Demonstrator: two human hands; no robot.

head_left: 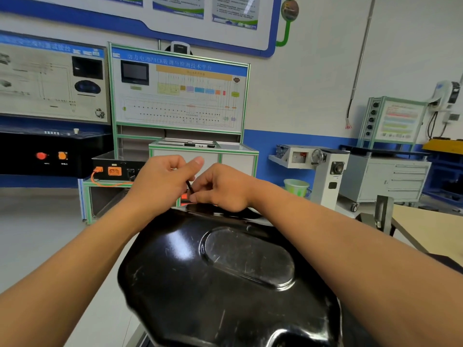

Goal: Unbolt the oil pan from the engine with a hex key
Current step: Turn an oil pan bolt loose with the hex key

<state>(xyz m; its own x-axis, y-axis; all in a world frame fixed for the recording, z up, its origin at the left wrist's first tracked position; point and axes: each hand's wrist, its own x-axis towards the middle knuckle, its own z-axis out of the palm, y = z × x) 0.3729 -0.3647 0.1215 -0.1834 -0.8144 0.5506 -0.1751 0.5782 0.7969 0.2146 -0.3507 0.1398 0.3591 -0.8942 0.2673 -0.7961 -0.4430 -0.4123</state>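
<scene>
The oil pan fills the near centre, directly below the camera; both forearms reach over it to its far edge, where the left hand and right hand meet; the hex key stands tilted between them, its upper end in the left hand, its lower end at the right fingers; behind the hands stands a training board with a cabinet at its foot; left of it, a second board above a console; a connector box sits between them; right of the hands, a basin, then a drawer unit carrying a small panel; a worktop lies at the near right.
</scene>
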